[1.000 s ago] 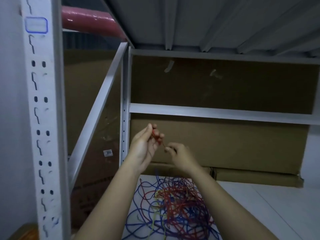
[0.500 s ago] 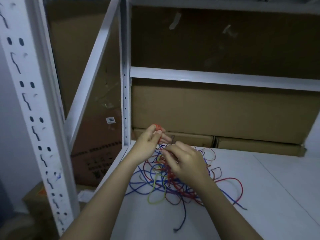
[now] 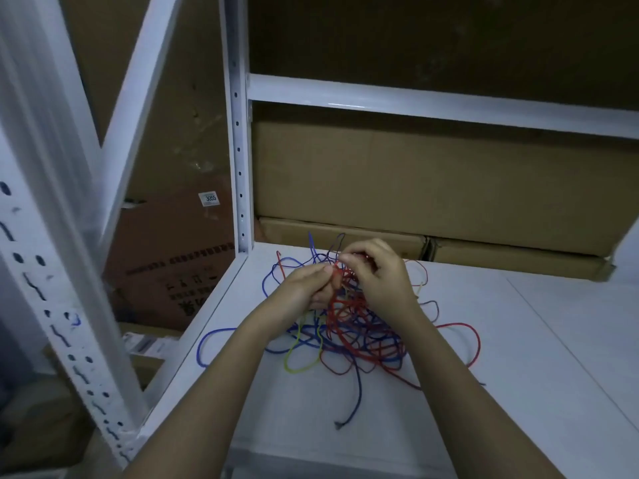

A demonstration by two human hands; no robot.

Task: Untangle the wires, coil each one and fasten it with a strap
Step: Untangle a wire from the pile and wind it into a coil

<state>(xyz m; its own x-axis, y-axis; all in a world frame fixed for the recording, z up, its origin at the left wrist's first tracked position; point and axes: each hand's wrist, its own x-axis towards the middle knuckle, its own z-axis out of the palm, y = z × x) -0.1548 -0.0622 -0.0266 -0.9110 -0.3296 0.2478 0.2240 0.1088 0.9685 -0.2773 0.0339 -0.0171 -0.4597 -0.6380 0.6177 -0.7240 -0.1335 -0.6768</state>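
Brown cardboard boxes (image 3: 415,188) stand behind a white metal shelf (image 3: 518,340).

Legible text: one small white sticker (image 3: 209,198) on the brown cardboard box (image 3: 179,216) left of the rack upright (image 3: 239,160), printed "3055"; a finer line above the number is too small to read. Lower on the same box, dark printed lettering (image 3: 193,281) in several rows, appearing upside down and blurred, so no characters can be made out. A white paper label (image 3: 148,344) at the box foot carries print too blurred to read.
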